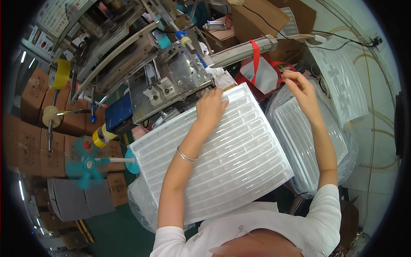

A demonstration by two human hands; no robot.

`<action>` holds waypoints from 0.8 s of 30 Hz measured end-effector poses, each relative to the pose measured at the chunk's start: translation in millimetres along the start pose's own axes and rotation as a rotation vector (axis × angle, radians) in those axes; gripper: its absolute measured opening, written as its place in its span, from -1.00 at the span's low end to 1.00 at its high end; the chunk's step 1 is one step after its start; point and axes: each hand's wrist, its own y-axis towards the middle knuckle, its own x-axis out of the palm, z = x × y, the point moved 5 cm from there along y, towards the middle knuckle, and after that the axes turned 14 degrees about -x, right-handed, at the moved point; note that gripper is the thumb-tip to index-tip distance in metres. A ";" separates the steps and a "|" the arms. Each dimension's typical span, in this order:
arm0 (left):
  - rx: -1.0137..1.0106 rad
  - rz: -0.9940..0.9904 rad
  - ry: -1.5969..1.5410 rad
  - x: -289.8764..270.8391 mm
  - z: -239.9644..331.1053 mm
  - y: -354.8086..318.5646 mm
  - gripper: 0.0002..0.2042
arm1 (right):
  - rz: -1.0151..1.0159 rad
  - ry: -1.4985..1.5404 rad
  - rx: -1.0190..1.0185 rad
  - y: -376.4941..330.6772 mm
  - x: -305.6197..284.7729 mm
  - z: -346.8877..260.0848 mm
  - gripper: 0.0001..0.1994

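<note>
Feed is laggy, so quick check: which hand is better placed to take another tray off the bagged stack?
Probably the right hand: it is at the bagged stack of trays. The left hand rests on the far edge of the ribbed white tray.

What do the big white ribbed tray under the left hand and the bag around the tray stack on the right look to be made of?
White ribbed tray: likely thin formed plastic, translucent and semi-glossy, with moulded grooves catching light. Clear bag: thin plastic film, wrinkled and shiny, the stacked trays showing through it.

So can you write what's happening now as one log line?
left hand: resting on white ribbed tray | right hand: pinching clear plastic bag over tray stack | machine: behind tray
</note>
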 end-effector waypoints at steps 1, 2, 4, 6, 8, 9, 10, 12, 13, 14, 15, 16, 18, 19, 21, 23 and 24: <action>-0.013 -0.010 -0.115 -3.3 2.4 2.2 -0.71 | 0.029 0.003 0.023 -7.2 -7.9 2.6 -0.80; -0.014 -0.007 -0.117 -1.3 8.3 5.1 -0.71 | 0.027 0.001 0.020 -9.4 -11.1 2.1 -0.80; -0.030 0.013 -0.247 3.8 22.7 11.7 -0.73 | 0.045 0.041 0.010 -10.2 -14.4 -1.2 -0.82; 0.067 0.084 -0.312 15.2 30.8 17.2 -0.82 | 0.017 0.047 -0.031 -5.6 6.2 -13.6 -0.83; 0.185 0.171 -0.236 25.3 38.1 24.7 -0.91 | -0.051 0.044 -0.109 -2.8 32.2 -26.8 -0.84; 0.194 0.128 -0.065 37.7 28.6 29.0 -0.77 | -0.067 -0.005 -0.149 -2.0 46.6 -39.2 -0.85; 0.143 0.086 0.040 50.4 27.1 31.6 -0.81 | -0.105 0.036 -0.176 -3.2 51.5 -42.6 -0.85; 0.021 -0.088 0.051 58.0 22.1 25.4 -0.74 | -0.116 -0.083 -0.213 -5.2 60.6 -43.5 -0.86; -0.018 -0.072 0.018 44.3 24.8 19.0 -0.68 | -0.130 -0.091 -0.225 -4.3 68.3 -50.9 -0.86; -0.011 0.046 -0.168 22.5 19.8 6.2 -0.67 | -0.145 -0.090 -0.238 -2.2 79.2 -59.7 -0.86; -0.008 0.116 -0.276 -2.5 15.0 -5.5 -0.67 | -0.146 -0.095 -0.288 0.6 90.5 -65.0 -0.85; 0.002 0.186 -0.380 -28.3 8.0 -20.3 -0.67 | -0.171 -0.072 -0.300 2.3 104.8 -68.3 -0.85; 0.004 0.174 -0.518 -74.3 -12.4 -61.7 -0.74 | -0.237 -0.060 -0.445 2.4 140.3 -84.7 -0.84; 0.005 0.157 -0.488 -93.0 -23.2 -83.3 -0.77 | -0.283 -0.046 -0.471 1.0 161.1 -95.5 -0.83; -0.042 0.150 -0.418 -131.9 -48.6 -128.6 -0.83 | -0.394 0.042 -0.532 -7.0 215.3 -115.7 -0.81; -0.165 0.194 -0.388 -161.5 -80.6 -164.9 -0.86 | -0.514 -0.034 -0.688 -19.5 275.2 -124.5 -0.73; -0.248 0.224 -0.393 -173.0 -98.7 -180.8 -0.85 | -0.536 -0.071 -0.823 -27.3 306.0 -131.9 -0.71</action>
